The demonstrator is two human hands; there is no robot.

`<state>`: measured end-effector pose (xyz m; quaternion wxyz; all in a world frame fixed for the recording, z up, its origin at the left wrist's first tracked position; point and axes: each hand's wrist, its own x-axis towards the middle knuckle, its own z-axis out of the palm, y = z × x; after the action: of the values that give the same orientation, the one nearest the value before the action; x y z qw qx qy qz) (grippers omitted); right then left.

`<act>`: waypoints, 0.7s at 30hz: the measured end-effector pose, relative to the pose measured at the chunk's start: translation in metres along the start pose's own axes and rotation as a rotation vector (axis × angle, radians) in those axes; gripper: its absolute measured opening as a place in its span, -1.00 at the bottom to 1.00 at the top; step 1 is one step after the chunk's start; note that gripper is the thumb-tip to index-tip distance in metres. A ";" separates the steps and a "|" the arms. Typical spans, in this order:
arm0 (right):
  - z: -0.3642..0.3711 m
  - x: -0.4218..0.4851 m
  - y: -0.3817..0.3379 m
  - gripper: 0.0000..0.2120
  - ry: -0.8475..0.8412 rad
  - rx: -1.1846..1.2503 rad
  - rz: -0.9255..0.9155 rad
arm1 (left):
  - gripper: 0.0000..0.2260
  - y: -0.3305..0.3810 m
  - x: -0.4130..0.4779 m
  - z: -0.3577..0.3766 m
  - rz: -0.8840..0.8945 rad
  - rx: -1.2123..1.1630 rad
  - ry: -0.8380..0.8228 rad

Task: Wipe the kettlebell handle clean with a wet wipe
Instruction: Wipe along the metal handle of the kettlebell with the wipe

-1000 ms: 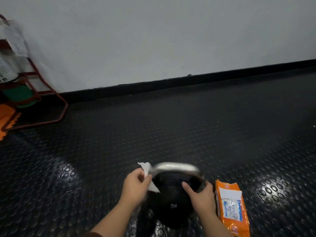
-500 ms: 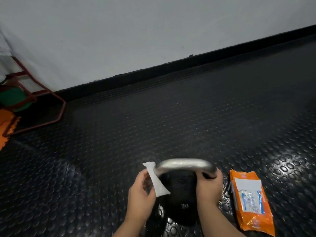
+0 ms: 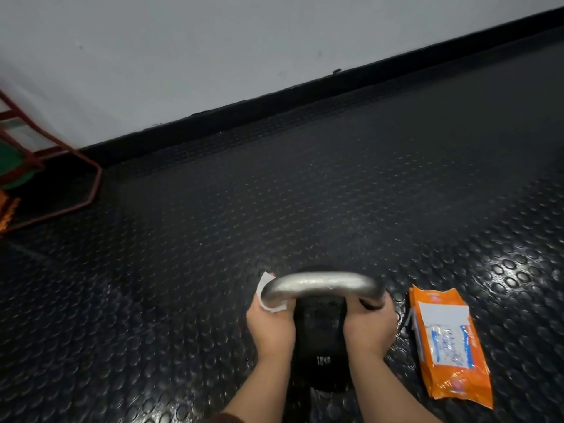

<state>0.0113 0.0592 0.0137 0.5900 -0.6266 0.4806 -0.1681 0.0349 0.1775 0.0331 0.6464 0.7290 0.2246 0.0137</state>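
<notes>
A black kettlebell stands on the studded rubber floor at the bottom centre, its silver handle arching across the top and glistening wet. My left hand holds a white wet wipe wrapped around the handle's left bend. My right hand grips the right leg of the handle where it meets the black body. The wipe's upper corner sticks out above the handle's left end.
An orange pack of wet wipes lies on the floor just right of the kettlebell. A red metal rack with a green weight plate stands at the far left by the white wall. Black studded floor stretches ahead.
My left hand has closed in and wrapped the wipe around the handle's left bend; before, it held the wipe loose beside it. My right hand keeps its grip on the right side.
</notes>
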 end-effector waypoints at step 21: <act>-0.013 0.013 -0.001 -0.80 -0.192 -0.029 -0.111 | -0.75 -0.012 0.003 0.010 -0.002 -0.061 0.083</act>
<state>0.0079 0.0409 0.0131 0.6138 -0.6742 0.3887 -0.1326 0.0365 0.1699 0.0189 0.6586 0.7075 0.2514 0.0499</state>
